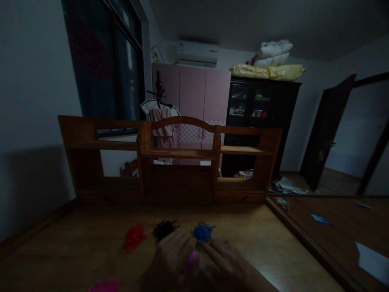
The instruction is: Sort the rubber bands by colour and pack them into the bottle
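Both my hands meet low at the middle of the wooden desk (75, 247). My left hand (170, 259) and my right hand (225, 263) have their fingers pinched together on a small pink piece (191, 256) between them. Just beyond the fingertips lies a blue pile of small bands (202, 232). To its left sit a black pile (164, 229) and a red pile (133, 237). A pink pile (105, 286) lies at the bottom edge, left of my left hand. The room is dim and the hands are blurred.
A wooden shelf unit (170, 162) stands along the desk's back edge. A second dark table (340, 231) with paper scraps adjoins on the right. Behind are a pink wardrobe (197, 101), a black cabinet (261, 109), an open door (328, 134) and a window (103, 61).
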The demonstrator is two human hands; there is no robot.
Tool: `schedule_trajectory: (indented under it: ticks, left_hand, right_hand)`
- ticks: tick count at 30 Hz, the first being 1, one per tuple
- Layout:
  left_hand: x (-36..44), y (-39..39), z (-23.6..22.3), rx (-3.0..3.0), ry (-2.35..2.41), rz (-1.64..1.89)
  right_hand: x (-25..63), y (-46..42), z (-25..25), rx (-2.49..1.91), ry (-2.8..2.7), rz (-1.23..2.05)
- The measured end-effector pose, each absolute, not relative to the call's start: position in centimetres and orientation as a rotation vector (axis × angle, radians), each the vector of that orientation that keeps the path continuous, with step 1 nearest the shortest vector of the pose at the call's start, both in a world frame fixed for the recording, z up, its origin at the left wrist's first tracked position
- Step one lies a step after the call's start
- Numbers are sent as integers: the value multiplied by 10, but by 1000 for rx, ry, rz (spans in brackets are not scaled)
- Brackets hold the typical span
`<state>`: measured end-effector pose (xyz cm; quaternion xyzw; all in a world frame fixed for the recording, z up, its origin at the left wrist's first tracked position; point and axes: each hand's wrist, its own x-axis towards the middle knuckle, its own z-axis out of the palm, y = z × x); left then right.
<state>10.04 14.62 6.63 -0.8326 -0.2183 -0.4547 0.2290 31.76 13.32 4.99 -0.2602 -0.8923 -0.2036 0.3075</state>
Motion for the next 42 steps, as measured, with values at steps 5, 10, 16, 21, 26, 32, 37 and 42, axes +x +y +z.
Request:
schedule_trajectory:
  ticks: [5,10,16,21,26,32,37,42]
  left_hand:
    - [100,145,63,-2366,-569,-1309]
    - [100,146,58,-2401,-656,-1358]
    - [108,149,63,-2509,-1416,-1294]
    - [100,151,67,-2569,-1575,-1273]
    - [97,154,69,-2755,-1039,-1602]
    - [95,163,61,-2798,-1099,-1452]
    - [92,158,64,-2851,-1279,-1452]
    - [100,157,65,-2988,-991,-1399]
  right_hand:
    - [314,130,47,-719,-2357,-480]
    - [312,135,38,-701,-2389,-508]
    - [320,150,30,-719,-2339,-756]
    - [328,156,41,-751,-2331,-784]
    - [345,166,53,-808,-2322,-763]
    - [359,179,52,-773,-2282,-891]
    - [357,180,51,-766,-2308,-906]
    - [360,180,51,-789,-2345,-884]
